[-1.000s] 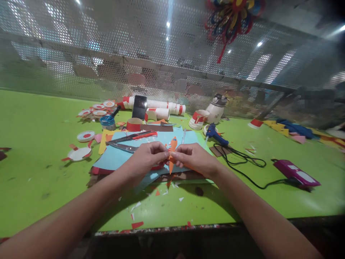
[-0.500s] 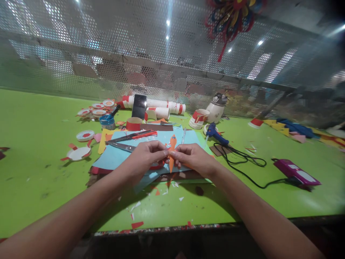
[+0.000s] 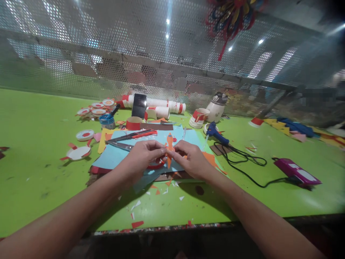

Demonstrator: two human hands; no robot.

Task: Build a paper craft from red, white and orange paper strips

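Between my two hands stands a small orange paper lizard-like cut-out (image 3: 169,144), with a rounded head bearing dark eyes and a pointed tail. My left hand (image 3: 149,156) pinches its left side, and my right hand (image 3: 188,157) grips the right side. Beneath them lie light blue paper sheets (image 3: 161,136) stacked over brown and green ones. A pair of scissors (image 3: 129,138), blades apart, rests on the blue paper left of the cut-out; its red handles are partly behind my left hand. Orange paper (image 3: 208,158) lies just right of my right hand.
A blue glue gun (image 3: 217,133) lies at right, its black cord running to a purple power box (image 3: 296,172). Paper cups (image 3: 198,118), white-red tubes (image 3: 159,102), a phone (image 3: 139,105) and a blue jar (image 3: 107,121) stand behind. Round paper pieces (image 3: 79,153) lie left; scraps (image 3: 137,224) litter the front.
The orange cut-out has moved slightly left and up in my fingers. My right hand has shifted a little left, showing more of the orange paper beside it.
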